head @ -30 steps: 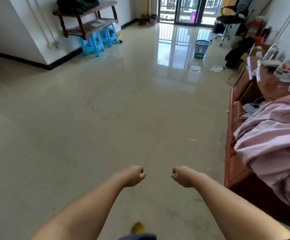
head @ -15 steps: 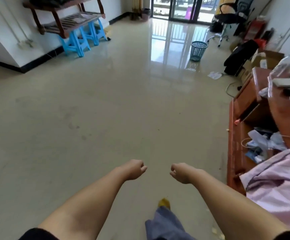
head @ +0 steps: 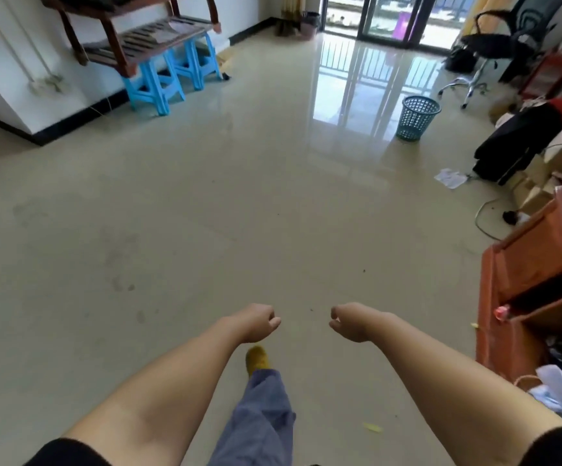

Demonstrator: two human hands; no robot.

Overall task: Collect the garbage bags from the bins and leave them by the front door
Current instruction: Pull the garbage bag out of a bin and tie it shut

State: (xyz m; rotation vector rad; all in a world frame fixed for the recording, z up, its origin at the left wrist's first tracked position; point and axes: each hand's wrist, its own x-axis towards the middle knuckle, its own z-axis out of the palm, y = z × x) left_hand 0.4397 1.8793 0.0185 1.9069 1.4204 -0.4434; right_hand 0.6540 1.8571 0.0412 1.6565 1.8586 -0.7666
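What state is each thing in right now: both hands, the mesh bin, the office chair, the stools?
left hand: fingers curled, holding nothing
right hand: fingers curled, holding nothing
mesh bin: upright on the floor, no bag visible
office chair: upright, unoccupied
blue stools: standing under the wooden rack

One mesh bin [head: 419,117], two blue stools [head: 172,79], one office chair [head: 494,45], two hands.

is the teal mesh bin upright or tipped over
Upright. The teal mesh bin stands on its narrow base on the floor with its round open rim facing up; whether a bag lines it cannot be told.
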